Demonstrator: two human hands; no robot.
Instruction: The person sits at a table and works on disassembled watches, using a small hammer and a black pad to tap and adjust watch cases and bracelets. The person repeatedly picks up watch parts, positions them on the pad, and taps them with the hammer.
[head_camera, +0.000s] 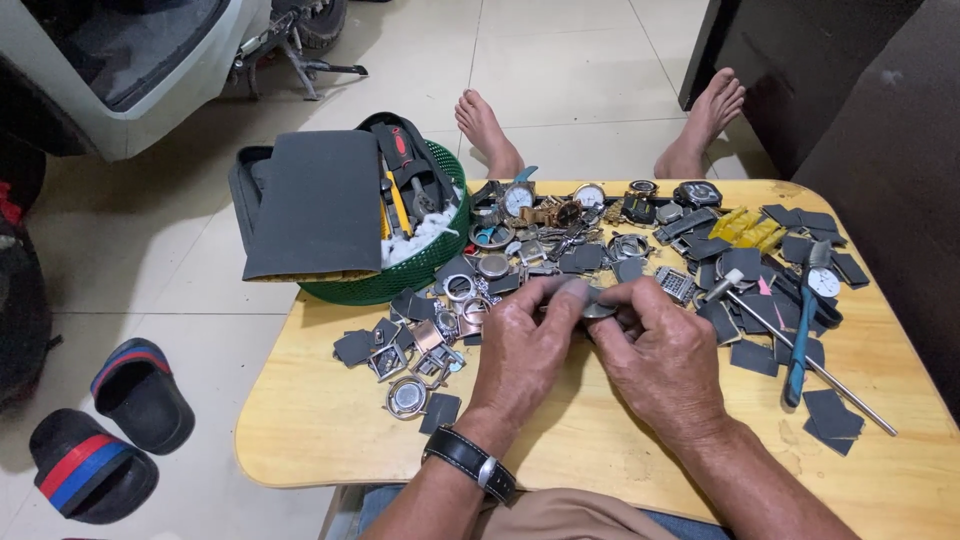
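Observation:
Both my hands meet over the middle of a low wooden table. My left hand, with a black watch on its wrist, pinches a small grey metal watch part from the left. From the right, my right hand grips the same part with its fingertips. Just beyond my fingers lies a heap of watch cases, dials and small dark pads.
A green basket with a dark grey folded case, tools and white cotton overhangs the table's far left. A blue-handled tool and a metal rod lie at right. My bare feet rest on the tiled floor; slippers at left.

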